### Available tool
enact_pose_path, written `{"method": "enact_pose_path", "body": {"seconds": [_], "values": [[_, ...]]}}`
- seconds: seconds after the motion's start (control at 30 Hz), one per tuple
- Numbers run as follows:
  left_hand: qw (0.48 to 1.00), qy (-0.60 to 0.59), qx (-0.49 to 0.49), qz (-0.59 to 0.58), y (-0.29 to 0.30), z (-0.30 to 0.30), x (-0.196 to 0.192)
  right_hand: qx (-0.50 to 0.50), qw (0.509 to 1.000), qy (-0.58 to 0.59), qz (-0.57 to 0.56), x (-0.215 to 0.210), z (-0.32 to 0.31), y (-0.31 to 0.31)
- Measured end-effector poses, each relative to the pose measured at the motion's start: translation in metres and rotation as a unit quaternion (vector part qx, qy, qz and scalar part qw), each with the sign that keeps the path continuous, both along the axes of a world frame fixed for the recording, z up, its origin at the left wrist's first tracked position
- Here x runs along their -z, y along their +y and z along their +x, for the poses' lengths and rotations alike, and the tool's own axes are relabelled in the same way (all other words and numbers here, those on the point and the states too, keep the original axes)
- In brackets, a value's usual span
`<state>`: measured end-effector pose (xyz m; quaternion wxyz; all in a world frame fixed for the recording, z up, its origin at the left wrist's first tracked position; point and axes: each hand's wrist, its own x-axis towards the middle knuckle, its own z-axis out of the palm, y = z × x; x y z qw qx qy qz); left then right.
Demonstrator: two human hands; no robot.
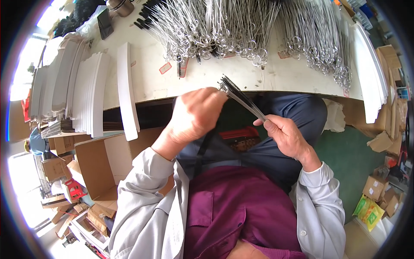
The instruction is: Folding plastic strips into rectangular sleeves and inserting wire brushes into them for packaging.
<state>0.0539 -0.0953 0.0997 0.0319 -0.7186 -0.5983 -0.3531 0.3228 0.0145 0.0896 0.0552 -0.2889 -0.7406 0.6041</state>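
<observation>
A small bundle of thin wire brushes (243,100) with black bristles slants over my lap, just off the table's near edge. My right hand (285,134) is closed round the lower end of the bundle, thumb along the wire stems. At the upper end, by the shiny loops and dark bristles, my left hand (196,111) is closed with its knuckles up. Its fingertips meet the bundle there, though the back of the hand hides part of the grip. Beyond lies a big heap of similar looped wire brushes (215,30) on the white table (207,77).
A second heap of wire brushes (319,47) lies further right. White folded card strips (88,93) stand at the left, with one strip (126,90) jutting over the edge; more strips (371,73) are at the right. An open cardboard box (95,168) stands below left.
</observation>
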Motion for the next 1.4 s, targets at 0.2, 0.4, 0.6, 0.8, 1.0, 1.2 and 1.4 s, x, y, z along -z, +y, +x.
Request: {"method": "enact_pose_path", "body": {"seconds": [0.2, 0.4, 0.6, 0.8, 1.0, 1.2, 1.4], "values": [[0.998, -0.016, -0.048, 0.033, -0.014, 0.0, 0.003, 0.014, 0.984, 0.014, -0.179, -0.001, -0.006, 0.0], [0.92, 0.025, -0.384, -0.079, -0.05, -0.073, -0.023, 0.025, 0.969, -0.006, -0.246, -0.003, -0.007, 0.002], [0.763, 0.069, -0.555, -0.324, -0.088, -0.139, -0.022, 0.01, 0.967, 0.0, -0.253, 0.001, -0.015, 0.001], [0.804, 0.021, -0.503, -0.317, -0.097, -0.138, -0.02, -0.002, 0.967, 0.002, -0.254, 0.003, -0.025, 0.001], [0.817, -0.115, -0.461, -0.326, -0.109, -0.147, -0.019, -0.008, 0.967, -0.006, -0.253, 0.002, -0.028, -0.001], [0.76, -0.592, -0.242, -0.117, -0.099, -0.126, -0.026, -0.024, 0.963, -0.001, -0.269, -0.004, -0.031, -0.007], [0.646, -0.762, -0.046, 0.014, -0.063, -0.109, -0.012, -0.069, 0.961, 0.006, -0.266, -0.022, -0.043, -0.02]]}}
